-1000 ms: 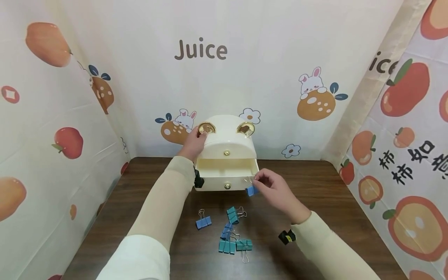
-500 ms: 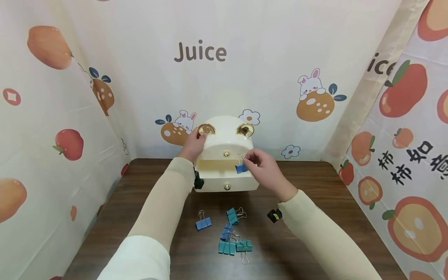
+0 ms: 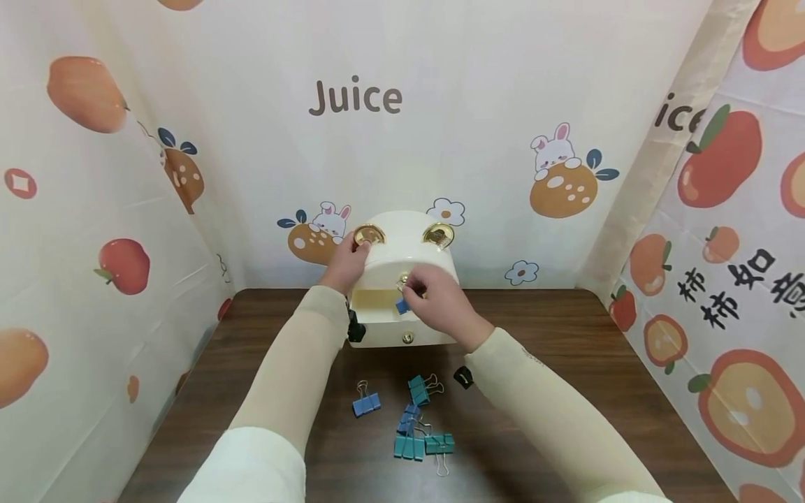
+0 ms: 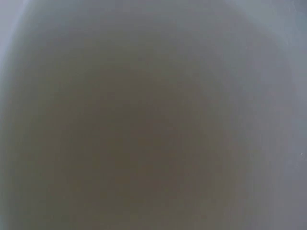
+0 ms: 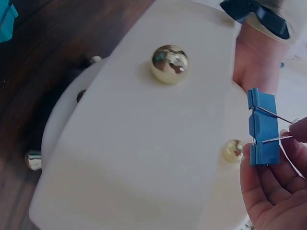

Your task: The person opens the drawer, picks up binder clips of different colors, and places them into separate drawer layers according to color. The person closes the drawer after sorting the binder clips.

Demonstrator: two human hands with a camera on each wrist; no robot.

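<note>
A cream desktop drawer box (image 3: 405,241) with two round gold ears stands at the back of the table; its lower drawer (image 3: 377,336) is pulled out. My left hand (image 3: 348,265) grips the box's left side, thumb at the left gold ear (image 3: 370,234). With thumb and fingertips, my right hand (image 3: 442,302) pinches a blue binder clip (image 5: 265,128) by its wire handles, above the drawer opening. The clip's body hangs just in front of the upper knob in the head view. Only a dark blur fills the left wrist view.
Nearer me on the brown wooden table (image 3: 522,391) lie several binder clips: a blue clip (image 3: 366,404) apart at left, and a cluster with a teal clip (image 3: 418,390) at its far end. Printed cloth (image 3: 490,105) hangs behind and at both sides.
My right hand has carried the blue binder clip leftward and up, from beside the drawer's right front corner to over its middle. The left hand keeps its grip on the box.
</note>
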